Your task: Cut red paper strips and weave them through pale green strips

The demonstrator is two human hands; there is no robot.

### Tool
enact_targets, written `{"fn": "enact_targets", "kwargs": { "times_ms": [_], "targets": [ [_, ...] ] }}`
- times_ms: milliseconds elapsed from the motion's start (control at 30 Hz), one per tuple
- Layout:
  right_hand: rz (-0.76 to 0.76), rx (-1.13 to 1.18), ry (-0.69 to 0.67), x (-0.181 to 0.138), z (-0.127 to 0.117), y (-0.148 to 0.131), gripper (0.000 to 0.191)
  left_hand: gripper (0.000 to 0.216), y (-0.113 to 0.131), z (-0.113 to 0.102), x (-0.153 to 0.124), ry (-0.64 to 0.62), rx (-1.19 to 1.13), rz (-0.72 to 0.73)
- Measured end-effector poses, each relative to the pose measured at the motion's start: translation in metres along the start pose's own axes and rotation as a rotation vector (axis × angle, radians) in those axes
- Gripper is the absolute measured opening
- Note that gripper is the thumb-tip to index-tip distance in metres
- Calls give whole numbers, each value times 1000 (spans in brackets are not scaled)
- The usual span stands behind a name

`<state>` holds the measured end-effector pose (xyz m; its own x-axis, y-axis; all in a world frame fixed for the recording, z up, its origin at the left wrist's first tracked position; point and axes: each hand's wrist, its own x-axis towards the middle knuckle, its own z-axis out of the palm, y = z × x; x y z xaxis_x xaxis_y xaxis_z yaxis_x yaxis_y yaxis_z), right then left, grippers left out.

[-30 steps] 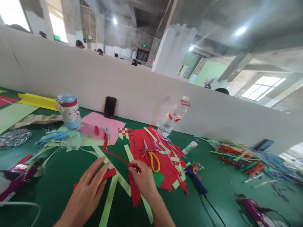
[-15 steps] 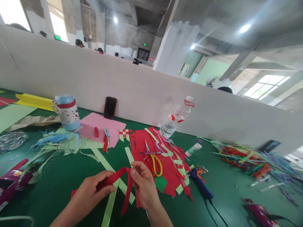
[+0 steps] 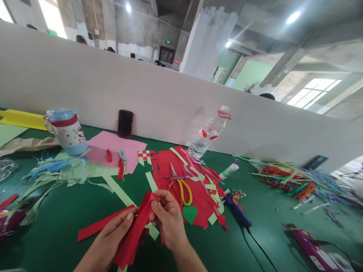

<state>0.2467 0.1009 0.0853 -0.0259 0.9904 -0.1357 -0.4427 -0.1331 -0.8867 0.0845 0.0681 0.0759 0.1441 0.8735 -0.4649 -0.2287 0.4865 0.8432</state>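
Both my hands hold a folded red paper strip (image 3: 133, 236) just above the green table. My left hand (image 3: 109, 240) grips it from the left, thumb on top. My right hand (image 3: 167, 219) pinches its upper fold between thumb and fingers. One end of the strip trails left along the table. Light green paper strips (image 3: 119, 190) lie under and beyond my hands. Yellow-handled scissors (image 3: 181, 185) rest on a pile of red paper (image 3: 170, 168) just past my right hand.
A blue glue gun (image 3: 238, 211) with its cord lies right of the red pile, a glue stick (image 3: 229, 170) and a plastic bottle (image 3: 207, 134) behind. A dotted mug (image 3: 68, 130), pink sheet (image 3: 116, 145), phone (image 3: 125, 123) and white partition stand farther back. Coloured strips (image 3: 297, 181) heap at right.
My hands lifted the red strip off the table and folded it over; they have come closer together. The view shifted slightly right and down.
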Motion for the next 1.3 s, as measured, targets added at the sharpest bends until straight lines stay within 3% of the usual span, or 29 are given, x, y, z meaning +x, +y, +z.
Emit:
{"fn": "enact_targets", "kwargs": {
  "times_ms": [67, 233, 600, 733, 867, 1000, 1133, 1300],
  "targets": [
    [-49, -62, 16, 1, -1, 2, 42, 70, -4, 1, -1, -35, -173, -82],
    [-82, -143, 6, 2, -2, 3, 41, 56, -6, -3, 2, -203, -117, -107],
    [-77, -247, 8, 2, 1, 1, 36, 47, 0, 0, -2, -263, -160, -77],
    [-75, -254, 21, 1, -1, 1, 55, 40, -1, -3, 0, -274, -169, -67],
    [105, -193, -209, -2, -3, 3, 70, 42, -4, -4, -1, -265, -160, -43],
    [154, -217, -359, -5, 0, 4, 46, 47, -7, -1, -3, -261, -131, -46],
    [143, -209, -343, -4, 3, 0, 39, 46, -7, 2, -6, -276, -78, -29],
    [79, -229, -143, 0, 0, -3, 38, 49, -4, 5, -8, -315, -49, -47]
  ]
}}
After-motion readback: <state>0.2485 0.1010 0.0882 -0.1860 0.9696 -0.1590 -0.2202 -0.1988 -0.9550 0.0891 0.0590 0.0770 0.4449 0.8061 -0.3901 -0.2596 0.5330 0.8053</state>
